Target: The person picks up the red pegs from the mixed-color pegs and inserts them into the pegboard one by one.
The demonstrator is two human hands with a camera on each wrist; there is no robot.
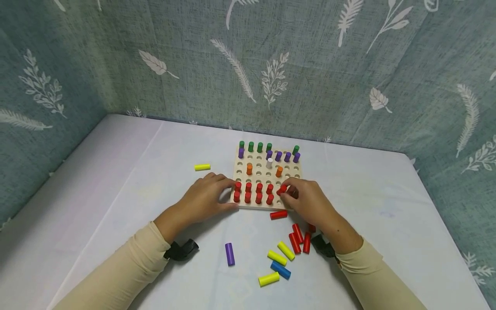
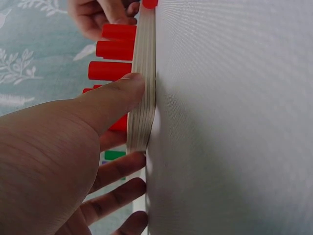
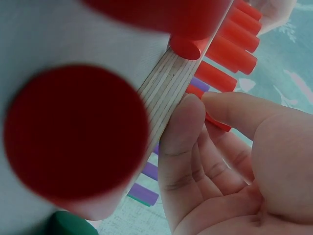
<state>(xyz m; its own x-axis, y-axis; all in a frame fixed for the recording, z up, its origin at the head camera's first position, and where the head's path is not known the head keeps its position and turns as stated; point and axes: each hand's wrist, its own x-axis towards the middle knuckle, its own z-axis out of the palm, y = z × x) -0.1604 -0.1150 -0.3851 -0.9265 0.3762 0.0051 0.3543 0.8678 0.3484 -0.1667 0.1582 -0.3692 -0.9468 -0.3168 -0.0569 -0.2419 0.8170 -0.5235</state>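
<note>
A wooden pegboard [image 1: 257,174] lies flat on the white table, with green and purple pegs standing along its back and two rows of red pegs [image 1: 253,193] at its front. My left hand [image 1: 228,193] grips the board's front left corner, the thumb [image 2: 117,95] pressing on the layered front edge [image 2: 144,63] and the fingers along the side. My right hand [image 1: 288,193] is at the front right corner and pinches a red peg [image 1: 282,189] between thumb and forefinger [image 3: 188,112], just over the board's edge [image 3: 166,83].
One white peg [image 1: 269,163] and two orange pegs [image 1: 249,168] stand mid-board. Loose pegs lie in front: a red one [image 1: 278,214], three more red [image 1: 298,239], yellow [image 1: 286,250], blue [image 1: 280,270], purple [image 1: 230,254]. Another yellow peg [image 1: 202,167] lies left. Patterned cloth walls surround the table.
</note>
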